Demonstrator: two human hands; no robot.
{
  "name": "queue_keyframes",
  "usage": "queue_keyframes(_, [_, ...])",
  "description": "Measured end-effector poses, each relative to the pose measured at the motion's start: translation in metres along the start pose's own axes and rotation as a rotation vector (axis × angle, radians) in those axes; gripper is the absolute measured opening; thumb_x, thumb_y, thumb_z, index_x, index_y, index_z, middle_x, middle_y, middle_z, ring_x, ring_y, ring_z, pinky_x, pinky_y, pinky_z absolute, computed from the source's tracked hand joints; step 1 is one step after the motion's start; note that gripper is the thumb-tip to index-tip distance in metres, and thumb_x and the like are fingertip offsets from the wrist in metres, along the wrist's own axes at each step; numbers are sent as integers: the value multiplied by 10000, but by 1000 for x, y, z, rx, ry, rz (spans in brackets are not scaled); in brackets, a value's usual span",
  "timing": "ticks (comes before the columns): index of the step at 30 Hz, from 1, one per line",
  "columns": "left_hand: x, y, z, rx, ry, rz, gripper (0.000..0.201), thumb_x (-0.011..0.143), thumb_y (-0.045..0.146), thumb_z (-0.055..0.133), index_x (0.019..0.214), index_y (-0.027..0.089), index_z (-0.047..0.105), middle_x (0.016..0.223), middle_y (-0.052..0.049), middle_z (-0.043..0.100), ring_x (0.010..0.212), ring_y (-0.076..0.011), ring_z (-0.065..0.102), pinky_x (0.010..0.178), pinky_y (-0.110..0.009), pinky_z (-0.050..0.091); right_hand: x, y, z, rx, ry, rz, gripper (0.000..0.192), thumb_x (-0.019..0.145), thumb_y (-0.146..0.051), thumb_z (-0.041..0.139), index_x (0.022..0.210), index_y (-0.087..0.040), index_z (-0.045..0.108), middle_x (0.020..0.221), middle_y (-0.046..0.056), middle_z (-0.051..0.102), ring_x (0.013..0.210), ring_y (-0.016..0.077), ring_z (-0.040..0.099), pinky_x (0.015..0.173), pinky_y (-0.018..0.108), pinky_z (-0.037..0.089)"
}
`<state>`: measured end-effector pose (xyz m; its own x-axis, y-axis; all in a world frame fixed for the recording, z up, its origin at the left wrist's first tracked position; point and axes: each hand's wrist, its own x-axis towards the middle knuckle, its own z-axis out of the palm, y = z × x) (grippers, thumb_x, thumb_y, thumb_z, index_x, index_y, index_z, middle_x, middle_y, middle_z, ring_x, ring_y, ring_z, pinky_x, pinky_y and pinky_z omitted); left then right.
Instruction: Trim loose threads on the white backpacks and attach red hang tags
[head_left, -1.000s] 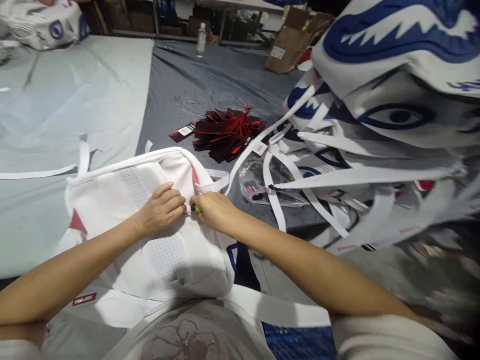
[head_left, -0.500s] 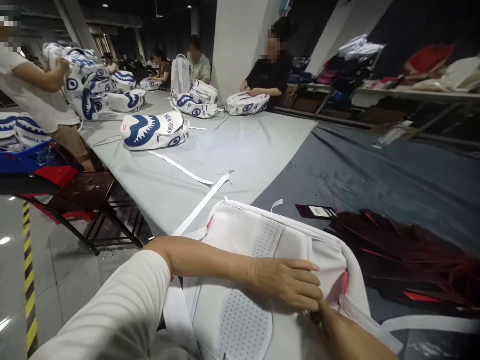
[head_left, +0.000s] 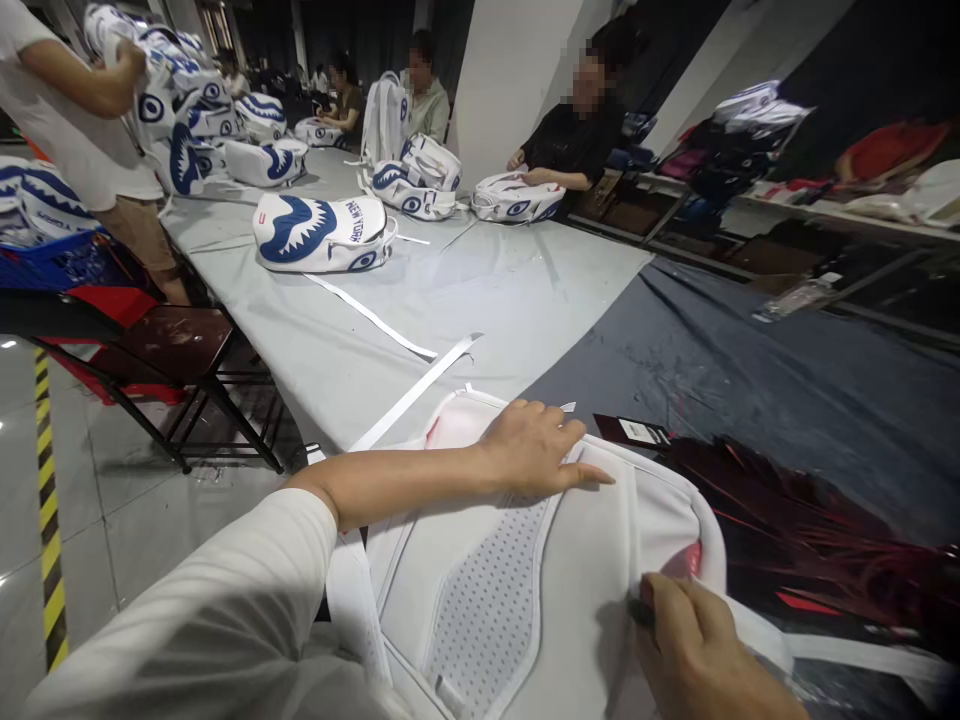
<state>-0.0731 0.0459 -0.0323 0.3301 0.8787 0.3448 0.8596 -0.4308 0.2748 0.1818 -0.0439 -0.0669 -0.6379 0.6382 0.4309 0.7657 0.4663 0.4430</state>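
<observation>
I see the white backpack (head_left: 581,590) lying with its padded back panel up, at the near edge of the worktop (head_left: 525,300). The left hand (head_left: 534,448) rests palm down across its upper part, fingers open and thumb stretched out. Beside the panel's right edge, the right hand (head_left: 694,645) has its fingers curled closed on a small dark item (head_left: 643,606), too blurred for me to identify.
</observation>
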Motion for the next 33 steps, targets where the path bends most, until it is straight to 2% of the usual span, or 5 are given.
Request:
queue_keyframes(10, [-14, -2, -9, 47, 21, 31, 646, 970, 597, 432, 1403, 119, 472, 1323, -153, 586, 1194, -305, 529, 1035, -465, 392, 118, -10, -25, 205, -16, 398, 183, 900, -165, 498, 843, -137, 669, 823, 79, 626, 453, 78, 303, 460, 265, 147])
queue_keyframes(15, [-33, 19, -3, 45, 82, 507, 660, 929, 481, 579, 1478, 165, 395, 1549, -178, 390, 1462, -342, 291, 1203, -564, 196, 61, 7, -71, 534, 184, 639, 428, 959, -510, 474, 1116, -156, 655, 912, 103, 711, 754, 211, 654, 636, 300, 458])
queue_keyframes(19, [-32, 38, 6, 36, -15, 864, 492, 893, 525, 623, 1193, 135, 612, 1236, -146, 618, 1271, -313, 490, 1208, -551, 234, 2, 9, -97, 904, -159, 978, 657, 908, -733, 420, 978, -148, 709, 510, 15, 586, 475, 191, 570, 502, 300, 429])
queue_keyframes(25, [-24, 60, 13, 168, -71, 831, 382, 740, 499, 798, 877, 171, 659, 866, -55, 618, 937, -251, 558, 1124, -560, 374, -33, -22, -86, 1324, -121, 1140, 396, 742, -442, 781, 1043, -195, 711, 906, 46, 746, 751, 203, 688, 683, 316, 538])
queue_keyframes(33, [-63, 57, 31, 66, 260, 806, 121, 928, 192, 576, 811, 219, 562, 845, 31, 603, 1044, -158, 547, 1245, -443, 192, -31, -65, -49, 1148, 199, 1184, 194, 862, -394, 620, 873, -202, 649, 631, -17, 624, 538, 145, 573, 564, 286, 478])
